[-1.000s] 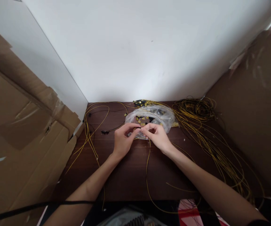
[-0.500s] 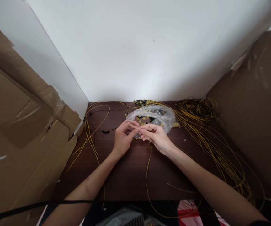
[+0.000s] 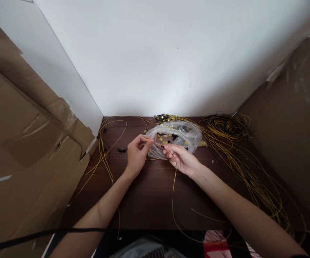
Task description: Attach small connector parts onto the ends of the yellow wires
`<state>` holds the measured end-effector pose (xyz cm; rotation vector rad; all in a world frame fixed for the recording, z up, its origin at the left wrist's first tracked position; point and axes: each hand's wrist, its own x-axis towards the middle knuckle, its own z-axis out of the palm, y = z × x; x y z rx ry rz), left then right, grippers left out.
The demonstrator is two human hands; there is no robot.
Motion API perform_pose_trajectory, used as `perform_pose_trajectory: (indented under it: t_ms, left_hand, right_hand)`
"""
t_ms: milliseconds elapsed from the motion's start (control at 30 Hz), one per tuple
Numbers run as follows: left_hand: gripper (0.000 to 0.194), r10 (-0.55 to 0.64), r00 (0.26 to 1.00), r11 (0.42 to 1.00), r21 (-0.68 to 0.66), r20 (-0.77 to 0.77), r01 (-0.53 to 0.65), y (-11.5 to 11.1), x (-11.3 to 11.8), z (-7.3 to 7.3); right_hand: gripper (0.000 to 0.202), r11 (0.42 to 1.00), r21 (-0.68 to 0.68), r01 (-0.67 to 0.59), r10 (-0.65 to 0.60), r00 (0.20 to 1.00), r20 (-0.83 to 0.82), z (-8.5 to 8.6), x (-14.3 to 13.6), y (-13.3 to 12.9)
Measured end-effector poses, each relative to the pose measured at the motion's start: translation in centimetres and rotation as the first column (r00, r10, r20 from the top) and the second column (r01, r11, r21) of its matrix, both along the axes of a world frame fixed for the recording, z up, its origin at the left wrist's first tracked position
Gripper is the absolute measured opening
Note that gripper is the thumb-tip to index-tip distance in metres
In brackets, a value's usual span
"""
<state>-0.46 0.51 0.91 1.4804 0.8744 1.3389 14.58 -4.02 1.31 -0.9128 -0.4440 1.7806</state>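
My left hand (image 3: 138, 152) is closed in a pinch on a thin wire (image 3: 156, 143), which runs taut across to my right hand. My right hand (image 3: 182, 157) pinches a small black piece (image 3: 162, 146), perhaps a connector, at that wire's end; its exact shape is hidden by the fingers. A yellow wire (image 3: 173, 188) hangs below my right hand and curves down past the table's front edge. Just behind both hands, a clear plastic bag (image 3: 195, 134) lies with its mouth towards me, holding several small yellow and black parts (image 3: 165, 135).
Yellow and black wires lie in a coiled bundle (image 3: 225, 125) at the right, their strands (image 3: 248, 175) trailing forward. Loose yellow wires (image 3: 101, 154) and small black connectors (image 3: 122, 150) are at the left. Cardboard (image 3: 36, 136) flanks the dark table (image 3: 146, 204); a white wall (image 3: 155, 64) stands behind.
My hands have drawn apart, the left going left and the right slightly right. A stretch of wire and the small black piece now show between them.
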Motion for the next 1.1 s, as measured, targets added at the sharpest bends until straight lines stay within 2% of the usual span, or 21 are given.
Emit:
perform_pose_trajectory:
  t_ms: [100,233,300,400,533,633,767,900,1000,1100]
  left_hand:
    - [0.018,0.008,1.000,0.999,-0.040,0.026,-0.007,0.1,-0.1,-0.1]
    - [0.019,-0.114,0.989,0.990,-0.094,-0.090,0.105,-0.4,-0.1,-0.1]
    - [0.020,-0.142,0.965,0.990,-0.056,-0.221,0.132,-0.7,-0.1,-0.1]
    - [0.023,-0.087,0.920,0.991,0.064,-0.383,0.120,-1.0,-0.2,-0.1]
    - [0.024,-0.005,0.889,0.979,0.177,-0.457,0.097,-1.1,-0.4,0.0]
    - [0.025,-0.002,0.902,0.983,0.166,-0.432,0.082,-1.0,-0.5,0.1]
    - [0.026,-0.035,0.950,0.994,0.083,-0.309,0.064,-0.9,-0.4,0.3]
    - [0.025,-0.048,0.973,0.999,-0.008,-0.226,0.048,-0.4,-0.7,0.2]
    - [0.018,0.040,0.978,0.999,-0.002,-0.206,-0.042,0.4,-1.2,0.4]
    - [0.021,0.163,0.968,0.985,0.091,-0.191,-0.148,0.0,-1.5,2.0]
  right_hand:
    - [0.010,1.000,0.023,-0.011,0.011,1.000,-0.004,0.1,0.1,0.0]
    - [0.015,0.997,0.067,0.034,-0.038,0.998,0.059,0.2,0.0,-0.2]
    - [0.018,0.993,0.104,0.051,-0.068,0.984,0.162,0.3,-0.1,-0.3]
    - [0.023,0.991,0.135,0.017,-0.068,0.923,0.379,0.2,-0.4,-0.5]
    - [0.026,0.976,0.205,-0.069,-0.039,0.876,0.480,-0.2,-1.0,-0.7]
    - [0.027,0.975,0.218,-0.047,-0.054,0.899,0.436,0.0,-1.1,-0.8]
    - [0.027,0.982,0.185,-0.038,-0.016,0.960,0.280,0.5,-0.9,-0.8]
    - [0.027,0.981,0.187,-0.045,0.004,0.978,0.211,0.4,-0.8,-0.7]
    - [0.024,0.985,0.172,-0.014,-0.017,0.984,0.180,0.0,-0.6,-0.4]
    - [0.025,0.990,0.137,0.033,-0.055,0.985,0.164,-0.2,-0.2,-0.1]
